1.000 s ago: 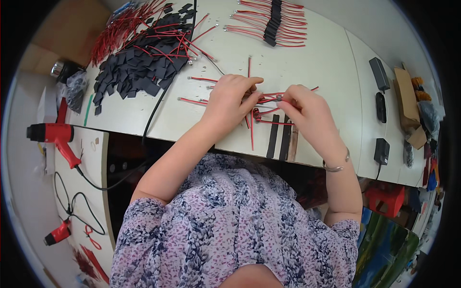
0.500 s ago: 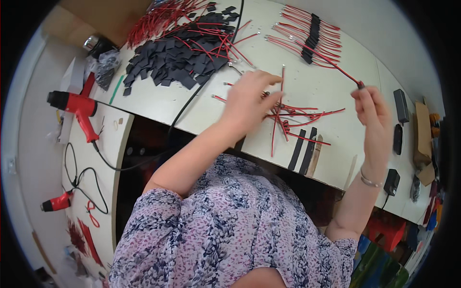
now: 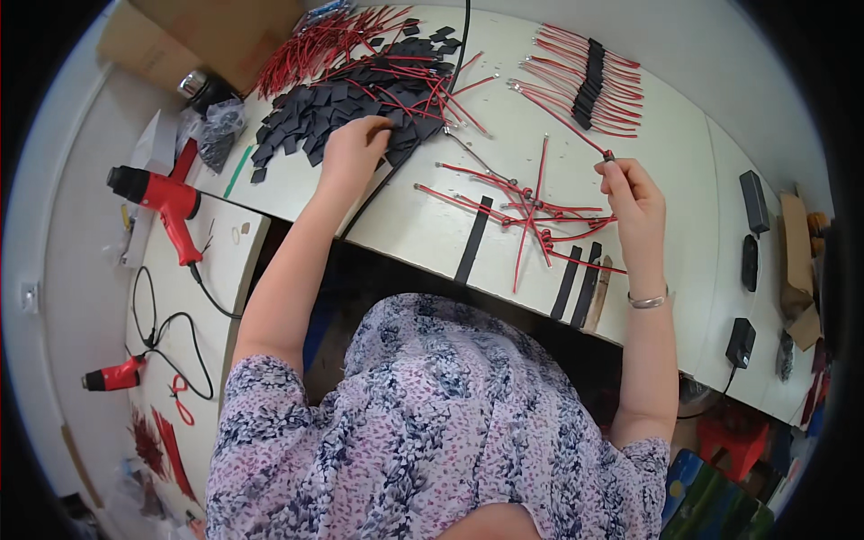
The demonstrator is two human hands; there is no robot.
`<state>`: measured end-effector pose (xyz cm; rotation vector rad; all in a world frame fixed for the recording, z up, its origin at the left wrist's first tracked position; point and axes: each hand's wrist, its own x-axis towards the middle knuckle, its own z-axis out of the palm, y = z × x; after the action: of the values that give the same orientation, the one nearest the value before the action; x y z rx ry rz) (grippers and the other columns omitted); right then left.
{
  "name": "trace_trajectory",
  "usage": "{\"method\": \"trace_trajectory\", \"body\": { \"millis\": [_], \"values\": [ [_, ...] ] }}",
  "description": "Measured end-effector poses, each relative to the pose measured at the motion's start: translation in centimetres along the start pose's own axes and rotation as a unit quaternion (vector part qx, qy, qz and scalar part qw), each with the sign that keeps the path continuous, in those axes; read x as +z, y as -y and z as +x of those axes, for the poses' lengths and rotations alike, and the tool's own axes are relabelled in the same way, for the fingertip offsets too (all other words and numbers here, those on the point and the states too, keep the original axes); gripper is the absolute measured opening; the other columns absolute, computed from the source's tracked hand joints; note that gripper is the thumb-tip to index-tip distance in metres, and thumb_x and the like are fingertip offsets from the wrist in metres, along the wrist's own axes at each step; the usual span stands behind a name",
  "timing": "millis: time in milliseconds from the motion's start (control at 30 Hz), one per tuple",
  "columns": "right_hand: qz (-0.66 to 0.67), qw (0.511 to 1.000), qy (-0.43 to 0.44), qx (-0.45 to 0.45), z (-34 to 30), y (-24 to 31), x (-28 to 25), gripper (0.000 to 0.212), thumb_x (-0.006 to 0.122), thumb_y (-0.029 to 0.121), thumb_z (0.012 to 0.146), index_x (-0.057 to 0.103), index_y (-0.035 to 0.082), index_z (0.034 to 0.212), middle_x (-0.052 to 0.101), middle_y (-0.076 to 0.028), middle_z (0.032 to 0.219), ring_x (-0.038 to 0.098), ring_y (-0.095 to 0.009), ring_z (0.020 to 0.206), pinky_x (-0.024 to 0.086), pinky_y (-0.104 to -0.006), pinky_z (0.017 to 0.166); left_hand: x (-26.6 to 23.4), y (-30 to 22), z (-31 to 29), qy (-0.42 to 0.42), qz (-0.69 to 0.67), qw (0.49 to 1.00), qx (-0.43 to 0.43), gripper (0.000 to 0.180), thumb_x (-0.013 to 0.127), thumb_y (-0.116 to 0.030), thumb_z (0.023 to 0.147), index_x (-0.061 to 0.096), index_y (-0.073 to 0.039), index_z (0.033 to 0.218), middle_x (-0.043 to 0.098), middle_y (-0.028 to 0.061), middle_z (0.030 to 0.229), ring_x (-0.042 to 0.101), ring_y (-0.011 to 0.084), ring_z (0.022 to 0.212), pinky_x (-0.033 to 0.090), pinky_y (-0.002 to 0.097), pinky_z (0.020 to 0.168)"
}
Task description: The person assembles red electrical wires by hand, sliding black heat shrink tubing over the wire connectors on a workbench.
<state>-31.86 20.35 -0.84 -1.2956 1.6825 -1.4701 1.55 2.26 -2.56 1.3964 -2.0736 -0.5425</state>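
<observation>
A pinch of my right hand (image 3: 637, 202) holds a red wire (image 3: 571, 124) near a dark bead-like part; its thin length runs up and left toward the far row. At the right edge of the heap of flat black pieces (image 3: 315, 112), the fingers of my left hand (image 3: 351, 157) are curled in toward the thumb. What lies between those fingertips, if anything, is too small to make out. Between my hands several red wires with small dark parts (image 3: 531, 207) lie crossed in a loose pile.
Red wires with black pieces around their middles (image 3: 589, 85) lie in a row at the far right. Black strips (image 3: 474, 241) and a wooden stick (image 3: 598, 292) sit by the front edge. A black cable (image 3: 364, 202) crosses the table. Heat guns (image 3: 162, 202) lie at left.
My left hand has moved left from the crossed wires to the black heap. My right hand has come left and slightly down, still holding the red wire. A black strip my left arm hid now shows.
</observation>
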Motion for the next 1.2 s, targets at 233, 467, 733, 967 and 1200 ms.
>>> {"method": "trace_trajectory", "body": {
  "millis": [233, 467, 733, 967, 1200],
  "values": [
    [0.077, 0.995, 0.043, -0.052, -1.0, 0.7, 2.2, 0.013, 0.067, 0.01, 0.095, 0.061, 0.0, 0.1, 0.062, 0.002, 0.086, 0.055, -0.003, 0.08, 0.046, -0.0197, 0.072, 6.0, -10.7, -4.1, 0.093, -0.377, 0.921, 0.036, 0.022, 0.058, -0.005, 0.095, 0.069, -0.001, 0.114, 0.069, 0.0042, 0.087, 0.06, 0.0081, 0.066, 0.05, 0.0243, 0.061],
    [0.038, 0.998, 0.039, -0.011, -0.8, 0.1, 1.8, 0.017, 0.069, 0.011, 0.093, 0.056, 0.001, 0.089, 0.061, 0.001, 0.077, 0.051, -0.003, 0.069, 0.044, -0.021, 0.061, 9.7, -16.2, -5.7, 0.187, -0.41, 0.892, 0.029, 0.024, 0.054, -0.004, 0.098, 0.064, 0.001, 0.12, 0.07, 0.0081, 0.09, 0.062, 0.0104, 0.069, 0.053, 0.0257, 0.064],
    [0.028, 0.998, 0.058, 0.004, -0.7, 0.3, 1.5, 0.017, 0.068, 0.011, 0.094, 0.057, 0.001, 0.087, 0.063, 0.001, 0.079, 0.055, -0.003, 0.071, 0.046, -0.0206, 0.063, 8.3, -16.6, -5.8, 0.153, -0.327, 0.927, 0.101, 0.034, 0.061, -0.005, 0.094, 0.061, -0.004, 0.128, 0.064, 0.0031, 0.092, 0.061, 0.0111, 0.075, 0.052, 0.025, 0.069],
    [0.083, 0.994, 0.068, 0.007, -1.3, 1.0, 2.5, 0.015, 0.065, 0.013, 0.096, 0.059, 0.001, 0.089, 0.056, 0.004, 0.074, 0.048, -0.003, 0.067, 0.04, -0.0204, 0.059, 7.7, -14.7, -5.3, 0.08, -0.066, 0.953, 0.285, 0.041, 0.074, -0.012, 0.082, 0.061, -0.003, 0.119, 0.064, 0.0141, 0.096, 0.065, 0.0293, 0.082, 0.054, 0.0369, 0.074],
    [-0.052, 0.988, 0.038, -0.138, -1.9, 1.9, 0.4, 0.013, 0.063, 0.009, 0.096, 0.063, -0.001, 0.088, 0.052, 0.0, 0.065, 0.042, -0.005, 0.058, 0.034, -0.0235, 0.053, 2.9, -9.1, -2.8, 0.088, -0.109, 0.986, 0.09, 0.028, 0.077, -0.012, 0.086, 0.07, 0.002, 0.109, 0.069, 0.0049, 0.079, 0.06, 0.0092, 0.067, 0.049, 0.0241, 0.061]
  ]
}}
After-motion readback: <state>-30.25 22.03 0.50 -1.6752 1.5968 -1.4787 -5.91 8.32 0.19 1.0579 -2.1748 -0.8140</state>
